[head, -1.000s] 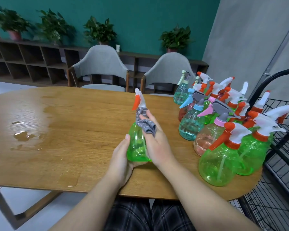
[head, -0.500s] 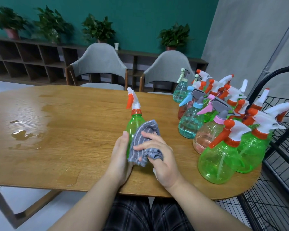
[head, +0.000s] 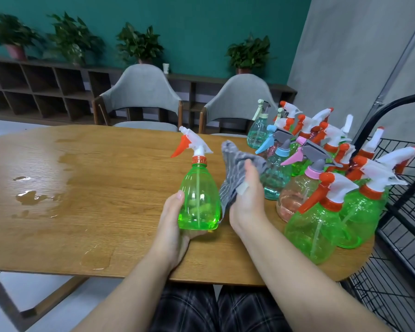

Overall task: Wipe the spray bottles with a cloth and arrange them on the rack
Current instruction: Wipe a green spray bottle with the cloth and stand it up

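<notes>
- Leftmost, puddles of water (head: pixel 31 196) lie on the wooden table (head: pixel 101 178), as they did a second ago.
- Next, the left hand (head: pixel 171 226) grips the base of the green spray bottle (head: pixel 198 202), thumb up its left side and fingers curled beneath; the hold matches the earlier frames.
- That bottle stands upright near the table's front edge, its orange trigger pointing left. Half a second ago the cloth covered its lower body; now the whole bottle shows bare.
- Just right of it, the grey striped cloth (head: pixel 235 168) has come off the bottle and hangs beside it, its lower edge close against the bottle's right side.
- The right hand (head: pixel 247 200) pinches the cloth between thumb and curled fingers, and has lifted up and to the right since the earlier frame.
- Further right, the cluster of unwiped spray bottles (head: pixel 321 178) stands unmoved, in green, teal and pink.
- At the far right, the black wire rack (head: pixel 403 236) sits beside the table.
</notes>
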A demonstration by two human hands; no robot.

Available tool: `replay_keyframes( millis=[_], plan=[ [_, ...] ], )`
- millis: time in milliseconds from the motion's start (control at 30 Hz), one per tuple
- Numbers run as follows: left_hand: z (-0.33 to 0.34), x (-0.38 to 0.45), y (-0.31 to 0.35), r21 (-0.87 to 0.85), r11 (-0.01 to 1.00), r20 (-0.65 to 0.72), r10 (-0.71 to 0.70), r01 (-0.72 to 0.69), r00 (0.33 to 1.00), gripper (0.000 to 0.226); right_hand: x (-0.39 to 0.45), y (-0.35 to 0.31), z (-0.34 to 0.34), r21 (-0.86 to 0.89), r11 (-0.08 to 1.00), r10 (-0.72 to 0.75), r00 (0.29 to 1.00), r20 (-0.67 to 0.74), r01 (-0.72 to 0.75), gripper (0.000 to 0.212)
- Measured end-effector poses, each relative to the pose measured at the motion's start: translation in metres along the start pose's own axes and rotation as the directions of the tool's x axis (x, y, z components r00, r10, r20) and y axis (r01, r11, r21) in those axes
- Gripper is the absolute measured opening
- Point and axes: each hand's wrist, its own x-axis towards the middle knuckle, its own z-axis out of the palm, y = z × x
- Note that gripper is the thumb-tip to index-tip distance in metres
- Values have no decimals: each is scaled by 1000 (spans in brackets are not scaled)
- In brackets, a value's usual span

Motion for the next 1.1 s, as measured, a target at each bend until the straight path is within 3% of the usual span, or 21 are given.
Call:
replay_keyframes(
  millis=[67,133,200,300,467,567,633,800,867,967,1033,1100],
  plan=[
    [3,-1,1,20,1000,-17,10,-10,1000,63,-2,11,5,-337,933,-82,986,145,127,33],
    [4,-1,2,33,999,3,12,-12,1000,57,-5,23,4,-510,813,-147,947,284,280,38],
    [4,-1,3,21,1000,12,-1,1,1000,49,-10,31,1,-562,703,-223,886,407,435,44],
    [4,-1,4,14,1000,12,-23,23,1000,41,-14,37,-7,-613,564,-237,819,522,554,50],
    [4,-2,4,-28,999,47,-24,26,999,42,-20,45,-18,-566,492,-268,734,625,662,52],
    [6,-5,7,-34,999,60,-28,30,998,48,-23,48,-22,-526,531,-286,724,628,665,47],
    [6,-7,10,-37,999,69,-34,36,997,63,-24,52,-27,-480,555,-311,704,638,680,40],
    [2,-10,13,-97,990,74,-92,99,993,90,-32,55,-43,-317,548,-334,550,765,774,26],
    [0,-13,14,-159,977,105,-124,140,987,90,-35,55,-49,-275,492,-341,474,812,826,29],
    [-3,-12,14,-199,966,154,-136,165,979,76,-35,57,-52,-274,317,-310,372,875,908,46],
    [0,-11,14,-187,970,126,-134,157,983,71,-35,58,-44,-325,239,-313,389,866,915,57],
    [3,-12,12,-180,978,93,-86,101,992,66,-35,58,-30,-409,286,-367,493,789,867,63]
  ],
)
